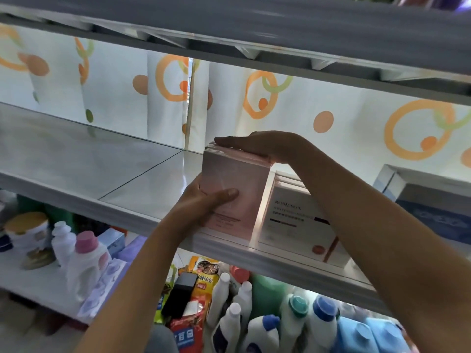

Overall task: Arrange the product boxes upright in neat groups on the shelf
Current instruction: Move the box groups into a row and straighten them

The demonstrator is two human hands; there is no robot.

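- Glossy white metal shelf (76,159): one board in use, bare toward 9 o'clock.
- White lettered cardboard boxes (293,215): several, exact count unclear, standing grouped at 3 o'clock of the pink box.
- Pale pink upright cardboard box (234,179): one, at the shelf's front edge, probably being squared against that group.
- Right hand (257,145): flat on its top, fingers straight, steadying.
- Left hand (204,202): thumb and fingers curled round its lower left side.

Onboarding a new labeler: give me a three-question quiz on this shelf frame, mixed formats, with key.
1. True or false: the pink box stands upright on the shelf.
2. Where does the right hand rest?
A. flat on the pink box's top
B. on the white box
C. on a bottle below
3. Fill in: the left hand grips the pink box's ____ side, thumb across its front.

Key: 1 true; 2 A; 3 left. The white box sits just right of the pink one.
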